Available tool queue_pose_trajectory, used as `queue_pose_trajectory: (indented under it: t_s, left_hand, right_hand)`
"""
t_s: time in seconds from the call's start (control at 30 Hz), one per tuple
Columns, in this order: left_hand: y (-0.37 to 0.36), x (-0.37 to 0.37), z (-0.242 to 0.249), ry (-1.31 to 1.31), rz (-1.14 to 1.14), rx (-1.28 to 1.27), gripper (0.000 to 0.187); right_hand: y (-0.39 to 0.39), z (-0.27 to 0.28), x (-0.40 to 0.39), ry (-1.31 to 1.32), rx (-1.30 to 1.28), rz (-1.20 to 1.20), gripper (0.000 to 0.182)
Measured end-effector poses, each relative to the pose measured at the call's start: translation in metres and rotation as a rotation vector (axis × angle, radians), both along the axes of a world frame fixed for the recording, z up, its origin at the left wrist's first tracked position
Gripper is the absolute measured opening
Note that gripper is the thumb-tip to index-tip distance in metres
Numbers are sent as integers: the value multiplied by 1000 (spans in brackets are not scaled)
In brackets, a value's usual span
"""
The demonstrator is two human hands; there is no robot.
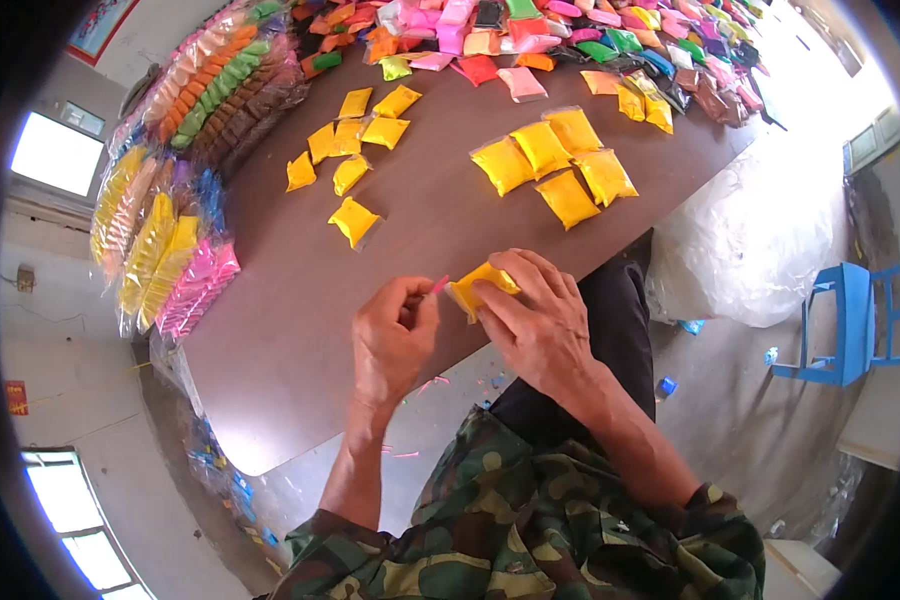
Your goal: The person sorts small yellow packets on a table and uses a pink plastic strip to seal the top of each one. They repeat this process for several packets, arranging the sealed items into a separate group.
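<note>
My right hand [548,325] is closed on a small clear packet with yellow filling [467,293], held just over the near edge of the brown table [420,240]. My left hand [394,335] is closed in a pinch on a thin pink strip [440,284], whose tip points at the packet's left end. Beyond my hands lies a single yellow packet [353,221], with several smaller-looking ones [347,137] behind it. To the right, a cluster of plump yellow packets [545,148] rests on the tabletop.
A heap of packets in many colours [530,40] covers the far side. Long bags of packed rows [205,95] line the left edge. On the right are a big clear plastic bag [755,235] and a blue chair [838,325]. Pink scraps [402,454] litter the floor.
</note>
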State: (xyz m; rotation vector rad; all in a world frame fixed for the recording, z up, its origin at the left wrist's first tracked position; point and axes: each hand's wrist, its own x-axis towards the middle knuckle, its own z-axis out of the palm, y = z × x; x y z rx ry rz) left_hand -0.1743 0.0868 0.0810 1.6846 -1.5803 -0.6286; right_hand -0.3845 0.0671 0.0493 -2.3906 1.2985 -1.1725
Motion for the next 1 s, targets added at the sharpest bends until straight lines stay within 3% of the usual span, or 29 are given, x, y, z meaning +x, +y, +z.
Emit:
queue_pose_trajectory:
  t_s: [0.1, 0.2, 0.33, 0.63, 0.73, 1.0]
  left_hand:
    - [10, -19, -5, 17, 19, -90, 9]
    - [16, -21, -19, -249, -35, -188, 9]
    - [11, -7, -26, -280, 33, -186, 7]
    - [21, -18, -7, -137, 111, -207, 12]
    - [18, -19, -25, -280, 23, -205, 12]
    - [11, -13, -18, -221, 85, -230, 8]
  right_hand:
    - [2, -9, 5, -5, 42, -13, 30]
    - [6, -14, 12, -17, 44, -49, 30]
    - [8, -14, 17, -23, 46, -96, 31]
    - [2, -18, 27, -52, 22, -64, 34]
    - [3, -17, 26, -47, 23, -82, 42]
    - [-2, -29, 27, -90, 0, -73, 40]
